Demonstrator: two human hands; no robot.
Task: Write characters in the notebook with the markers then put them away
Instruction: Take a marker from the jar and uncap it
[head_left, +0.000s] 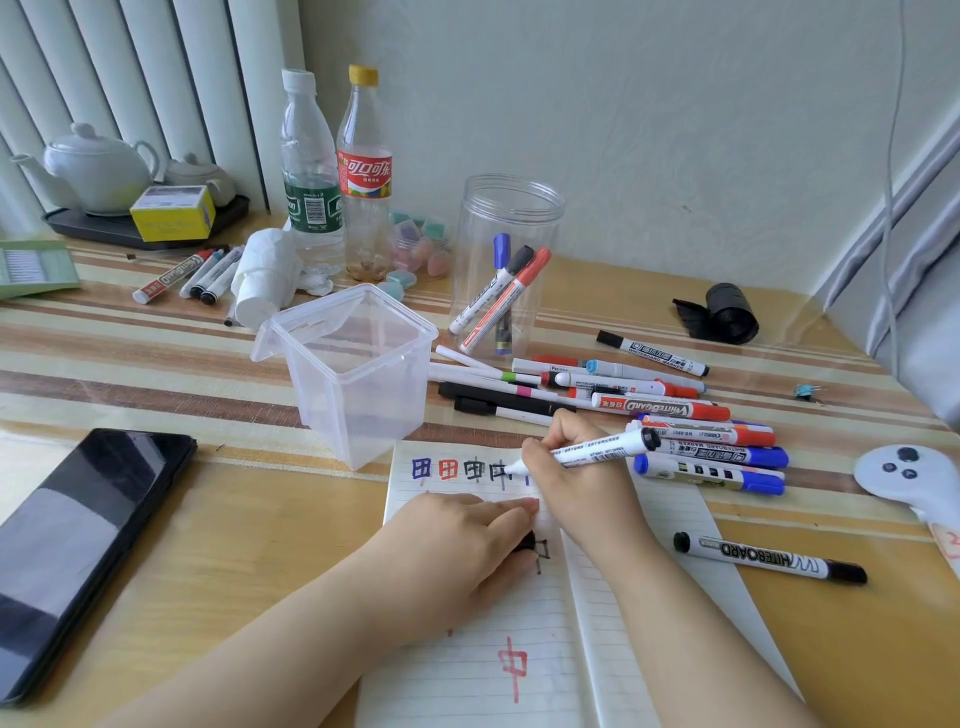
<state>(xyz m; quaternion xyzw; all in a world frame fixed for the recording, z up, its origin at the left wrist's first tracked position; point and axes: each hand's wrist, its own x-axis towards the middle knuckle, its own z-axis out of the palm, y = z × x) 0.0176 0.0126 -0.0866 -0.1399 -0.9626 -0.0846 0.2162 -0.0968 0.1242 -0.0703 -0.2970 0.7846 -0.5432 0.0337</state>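
Head view, looking down over both forearms onto the counter (218, 525). Right hand (576, 483) reaching in from lower right, wrist resting on the open notebook (519, 623), fingers curled round a white marker (597, 451); tip down on the top line of the page, black butt end tilted up and to the right. Left hand (467, 540) lying palm down on the page, just below and left of the right, knuckles up, fingers curled over a small black cap (527, 541) that shows only at the fingertips. Hands close together, nearly touching at the fingertips.

Along the top line, a row of characters (457, 470): one blue, one red, then black ones up to the marker tip. Lower on the page, a large red character (513, 667).

Just beyond the notebook, a loose heap of markers (675, 415) with red, blue and black caps. To the right of the page, a single black whiteboard marker (769, 557) lying alone. Behind the heap, a tall clear round jar (511, 218) holding three markers. Left of that, a square clear plastic tub (358, 374), open-topped. Far left, a dark phone (78, 551) lying flat.
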